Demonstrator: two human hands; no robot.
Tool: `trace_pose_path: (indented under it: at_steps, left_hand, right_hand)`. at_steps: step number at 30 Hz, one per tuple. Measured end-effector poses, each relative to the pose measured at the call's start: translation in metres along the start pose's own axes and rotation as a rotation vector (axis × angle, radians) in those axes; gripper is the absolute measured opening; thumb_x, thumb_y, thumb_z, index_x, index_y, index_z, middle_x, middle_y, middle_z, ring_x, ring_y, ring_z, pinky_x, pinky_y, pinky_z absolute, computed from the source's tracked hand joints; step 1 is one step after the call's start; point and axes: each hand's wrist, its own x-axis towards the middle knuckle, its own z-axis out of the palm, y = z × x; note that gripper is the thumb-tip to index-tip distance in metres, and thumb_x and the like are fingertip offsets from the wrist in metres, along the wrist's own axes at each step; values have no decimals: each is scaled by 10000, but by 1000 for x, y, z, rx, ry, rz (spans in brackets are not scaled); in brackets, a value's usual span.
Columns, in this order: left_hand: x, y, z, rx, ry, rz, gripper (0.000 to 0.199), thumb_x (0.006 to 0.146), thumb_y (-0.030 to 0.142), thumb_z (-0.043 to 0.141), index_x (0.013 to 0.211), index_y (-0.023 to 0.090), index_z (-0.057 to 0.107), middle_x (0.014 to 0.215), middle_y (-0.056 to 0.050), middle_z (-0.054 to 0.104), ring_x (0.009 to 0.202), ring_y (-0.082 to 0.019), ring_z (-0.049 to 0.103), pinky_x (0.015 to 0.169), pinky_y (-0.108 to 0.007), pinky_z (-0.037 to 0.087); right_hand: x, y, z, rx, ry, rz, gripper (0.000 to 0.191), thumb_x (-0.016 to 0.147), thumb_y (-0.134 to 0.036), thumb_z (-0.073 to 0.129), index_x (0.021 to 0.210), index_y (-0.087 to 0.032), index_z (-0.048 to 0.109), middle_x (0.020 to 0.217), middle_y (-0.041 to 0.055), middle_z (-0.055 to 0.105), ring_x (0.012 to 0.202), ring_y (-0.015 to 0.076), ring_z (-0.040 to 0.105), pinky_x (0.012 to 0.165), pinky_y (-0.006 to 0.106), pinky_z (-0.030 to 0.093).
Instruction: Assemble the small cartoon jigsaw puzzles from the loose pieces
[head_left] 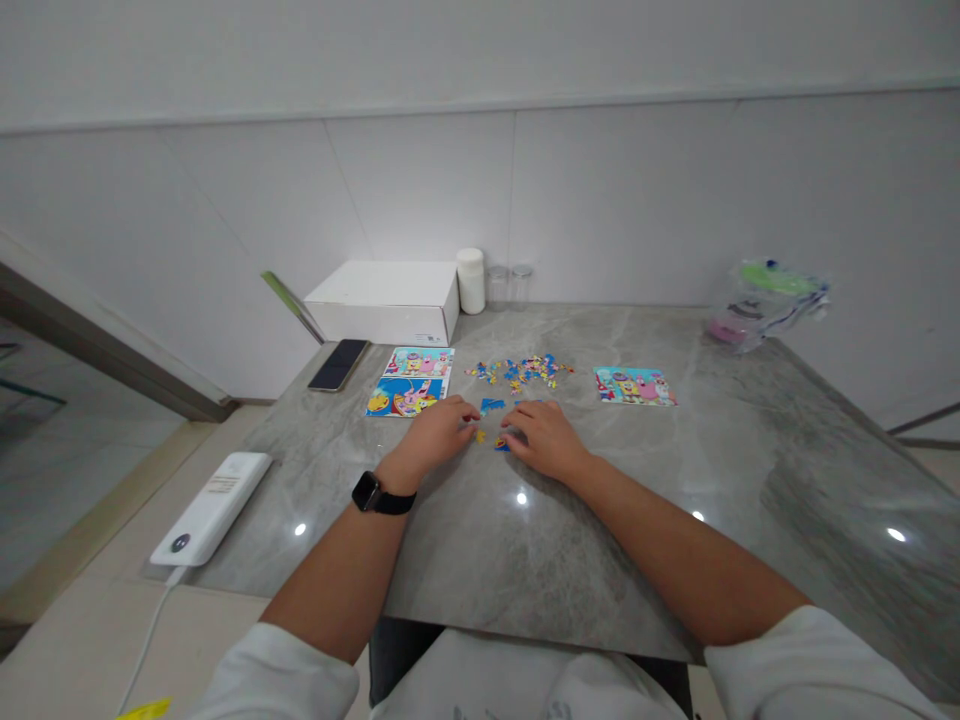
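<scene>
Above gray table [465, 560], 2 hands [493, 438] curled, palms down

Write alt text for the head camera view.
Two bare hands, left and right, work close together among small jigsaw pieces on a grey marble-look table. Cartoon picture sheets lie to the left and a matching card to the right; a white box stands behind.

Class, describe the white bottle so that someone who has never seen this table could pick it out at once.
On the grey table, find the big white box near the wall. Just beyond its right end stands the bottle, a white upright cylinder. Unlike the two glasses to its right, it is not see-through.
</scene>
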Motion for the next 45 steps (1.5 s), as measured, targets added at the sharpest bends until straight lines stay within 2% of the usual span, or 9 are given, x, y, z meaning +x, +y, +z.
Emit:
trace_pose_path:
  at_steps: [7, 11, 16, 18, 21, 24, 27, 32, 45]
  left_hand:
    - [6, -4, 4, -99, 250, -79, 220, 982, 232, 601, 1153, 206, 735, 1038, -63, 738, 953, -209, 684, 936, -366, 553]
    - [22, -4, -10, -125, 292, -88, 218, 980, 248, 604, 1147, 213, 740, 1038, -52, 735, 837, -183, 644, 881, -350, 550]
    - [35, -1, -33, -68, 260, 7, 249, 999, 271, 579, 1187, 211, 730, 1064, -57, 737, 898, -196, 658, 948, -368, 542]
    - [32, -3, -28, -46, 235, 13, 255, 990, 245, 572, 1193, 212, 722, 1076, -61, 735, 924, -204, 669, 958, -374, 545]
    - [24, -8, -8, -29, 246, -18, 249, 984, 218, 560, 1178, 218, 715, 1084, -70, 732, 976, -219, 680, 970, -385, 548]
    - [19, -14, 11, -18, 210, 1, 232, 988, 217, 558, 1157, 216, 717, 1088, -77, 730, 1013, -228, 684, 963, -387, 549]
    - [18, -20, 19, -25, 174, 46, 218, 990, 230, 571, 1142, 213, 725, 1071, -77, 728, 1009, -226, 685, 952, -384, 546]
    - [20, -28, 20, -35, 180, 47, 229, 969, 201, 573, 1133, 211, 733, 1065, -83, 731, 1009, -238, 683, 948, -402, 542]
    - [12, -19, 17, -42, 191, 19, 233, 952, 179, 603, 1143, 209, 732, 1053, -73, 730, 993, -234, 675, 944, -399, 532]
  right_hand:
    - [1, 5, 0, 34, 90, 53, 189, 1026, -273, 599, 1121, -237, 759, 1143, 83, 754, 1112, 247, 648, 994, 401, 391]
    - [3, 13, 1, 108, 158, 122, 177, 1010, -252, 601, 1082, -233, 762, 1124, 74, 768, 1098, 236, 667, 998, 392, 412]
    - [14, 37, -11, 269, 296, 234, 203, 981, -254, 569, 1017, -229, 767, 1052, 65, 770, 1000, 219, 683, 958, 362, 481]
    - [18, 53, -22, 297, 365, 269, 223, 977, -290, 554, 1002, -231, 767, 1021, 65, 763, 915, 212, 675, 914, 350, 510]
    - [18, 78, -36, 295, 470, 323, 249, 973, -355, 555, 996, -228, 769, 995, 71, 752, 888, 217, 657, 874, 341, 528]
    - [14, 97, -35, 275, 535, 361, 264, 974, -355, 537, 982, -216, 761, 975, 73, 737, 853, 208, 643, 833, 326, 532]
    - [11, 104, -20, 232, 478, 356, 258, 983, -329, 526, 987, -210, 754, 988, 82, 734, 850, 206, 649, 839, 326, 531]
    - [12, 99, -1, 166, 346, 203, 208, 976, -262, 546, 980, -225, 751, 1051, 85, 757, 1045, 229, 678, 1008, 370, 504]
    - [8, 95, -6, 127, 357, 177, 230, 974, -269, 561, 1076, -228, 763, 1105, 98, 764, 1085, 253, 678, 1049, 418, 498]
